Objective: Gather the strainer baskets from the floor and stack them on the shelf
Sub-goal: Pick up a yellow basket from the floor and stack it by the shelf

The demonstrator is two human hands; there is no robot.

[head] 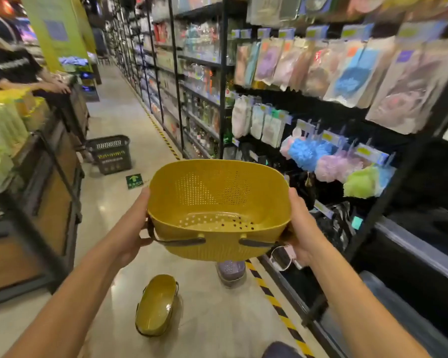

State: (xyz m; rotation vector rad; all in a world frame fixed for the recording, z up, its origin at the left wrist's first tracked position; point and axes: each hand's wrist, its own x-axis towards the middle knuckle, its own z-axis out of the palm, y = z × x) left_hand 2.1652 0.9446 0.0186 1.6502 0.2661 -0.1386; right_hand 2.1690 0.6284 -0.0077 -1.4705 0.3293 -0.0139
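I hold a mustard-yellow strainer basket (pixel 217 210) with a dark handle at chest height in the aisle, its open side facing me. My left hand (pixel 133 226) grips its left rim and my right hand (pixel 301 228) grips its right rim. A second yellow strainer basket (pixel 157 304) lies on the floor below, tipped on its side. A pale purple strainer basket (pixel 230 271) sits on the floor just beyond it, partly hidden by the held one. The black shelf (pixel 409 244) stands at my right.
A black shopping basket (pixel 111 153) stands on the floor ahead. A wooden display counter (pixel 49 182) lines the left, with a person (pixel 16 71) behind it. Yellow-black hazard tape (pixel 272 298) runs along the shelf base. Bath sponges (pixel 329 158) hang on the right rack.
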